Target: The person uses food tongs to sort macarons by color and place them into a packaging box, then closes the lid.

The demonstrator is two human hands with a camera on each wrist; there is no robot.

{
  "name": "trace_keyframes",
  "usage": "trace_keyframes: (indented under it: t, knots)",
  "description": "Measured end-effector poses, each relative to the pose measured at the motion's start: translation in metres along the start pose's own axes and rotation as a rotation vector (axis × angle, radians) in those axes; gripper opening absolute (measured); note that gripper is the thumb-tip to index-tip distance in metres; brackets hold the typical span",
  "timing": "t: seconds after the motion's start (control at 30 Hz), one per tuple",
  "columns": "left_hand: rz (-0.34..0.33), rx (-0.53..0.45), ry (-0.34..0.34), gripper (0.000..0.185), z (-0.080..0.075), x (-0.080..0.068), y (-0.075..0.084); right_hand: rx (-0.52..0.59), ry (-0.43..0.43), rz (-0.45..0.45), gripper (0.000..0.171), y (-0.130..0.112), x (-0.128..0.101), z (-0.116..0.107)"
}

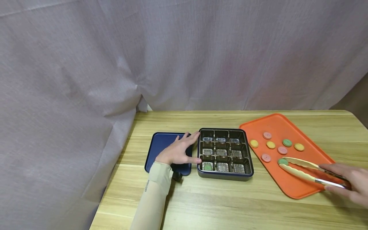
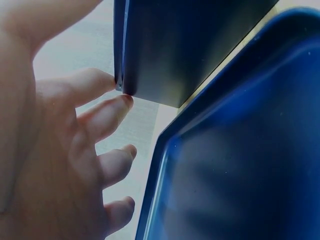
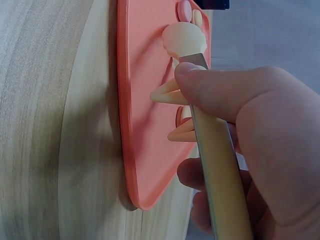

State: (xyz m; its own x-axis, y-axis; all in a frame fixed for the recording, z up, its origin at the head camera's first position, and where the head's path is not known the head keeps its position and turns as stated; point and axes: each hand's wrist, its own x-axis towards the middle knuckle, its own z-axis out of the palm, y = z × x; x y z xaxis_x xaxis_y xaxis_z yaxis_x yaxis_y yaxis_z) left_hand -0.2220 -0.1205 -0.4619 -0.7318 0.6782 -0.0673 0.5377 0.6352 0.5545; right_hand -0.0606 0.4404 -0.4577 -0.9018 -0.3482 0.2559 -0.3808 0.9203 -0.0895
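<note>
- the right hand [image 1: 349, 183] grips a pair of tongs [image 1: 309, 171] by the handle end, thumb on top and fingers curled under; the right wrist view shows the thumb [image 3: 220, 90] pressed on the metal arm.
- the tong tips sit around a green cookie [image 1: 283, 162] on the near part of the orange tray [image 1: 302, 190]; whether the tips press it tight cannot be told.
- on the tray lie more cookies: a second green one [image 1: 287, 142], three yellow [image 1: 270, 144] and three pink [image 1: 265, 157], each apart from the others.
- the left hand [image 1: 176, 151] lies flat with fingers spread and fairly straight, palm over the blue lid [image 1: 161, 143], holding nothing.
- its fingertips touch the left side of the box [image 1: 225, 174]; the left wrist view shows two fingertips [image 2: 107, 82] at the box's dark corner, with the lid's rim just beside.
- the box stands between lid and tray, with a dark insert of nine wells.
- one green cookie [image 1: 207, 166] lies in the near left well; the other wells show only their ridged bottoms.
- all rests on a wooden table [image 1: 230, 204] with a pale curtain [image 1: 172, 54] behind it.
</note>
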Motion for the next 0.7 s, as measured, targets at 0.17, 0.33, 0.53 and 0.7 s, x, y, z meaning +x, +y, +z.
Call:
trace_keyframes:
  t: [0.17,0.33,0.53,0.7]
  knots:
    - [0.001,0.001,0.005,0.112,-0.0003,0.0002,-0.0003,0.051,0.001,0.001,0.079,-0.0054,-0.0021,-0.0013]
    - [0.005,0.004,0.008,0.112,-0.0005,-0.0001,-0.0002,0.052,0.004,0.000,0.080,-0.0063,-0.0027,-0.0029]
    - [0.004,0.001,0.005,0.112,-0.0006,-0.0001,0.0004,0.058,0.035,0.000,0.080,-0.0063,-0.0014,-0.0057]
    - [0.003,0.004,-0.001,0.113,0.0005,0.0003,-0.0005,0.046,0.056,-0.031,0.083,-0.0052,0.0054,-0.0091]
